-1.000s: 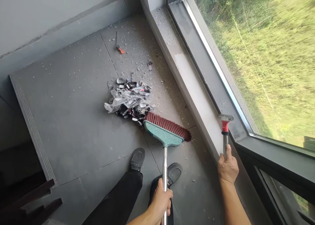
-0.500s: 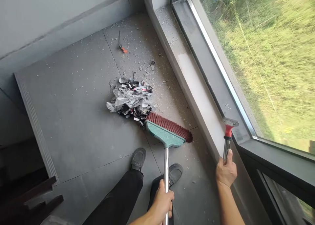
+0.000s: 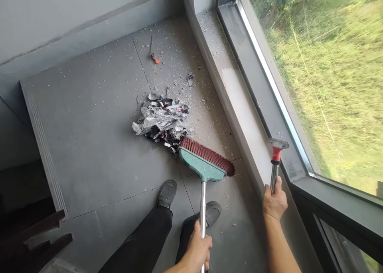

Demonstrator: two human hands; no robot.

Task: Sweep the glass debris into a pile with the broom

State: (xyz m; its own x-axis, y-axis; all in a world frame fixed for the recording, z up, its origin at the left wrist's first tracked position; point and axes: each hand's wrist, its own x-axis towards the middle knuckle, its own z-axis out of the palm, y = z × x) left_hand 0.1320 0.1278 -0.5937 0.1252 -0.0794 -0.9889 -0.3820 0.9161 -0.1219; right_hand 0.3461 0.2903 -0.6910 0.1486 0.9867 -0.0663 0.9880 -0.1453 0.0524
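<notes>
My left hand (image 3: 198, 247) is closed round the silver handle of a broom (image 3: 203, 165) with a green head and dark red bristles. The broom head rests on the grey floor, its left end touching a heap of litter (image 3: 164, 119) made of clear plastic, black strips and white bits. Over by the window ledge, my right hand (image 3: 275, 199) grips a scraper (image 3: 277, 155) with a red neck, a metal handle and a wide flat blade. The blade is held up near the window frame; whether it touches cannot be told.
Grey crumbs and a thin tool with an orange end (image 3: 155, 58) lie on the floor (image 3: 98, 153) beyond the heap. Grit covers the far part of the window ledge (image 3: 239, 89). At left, a ribbed floor edge (image 3: 44, 153) borders a dark drop. My shoes (image 3: 167, 192) stand near the broom.
The whole view has shifted slightly. Both hands keep their holds, and the broom, heap and scraper stay almost where they were relative to each other.
</notes>
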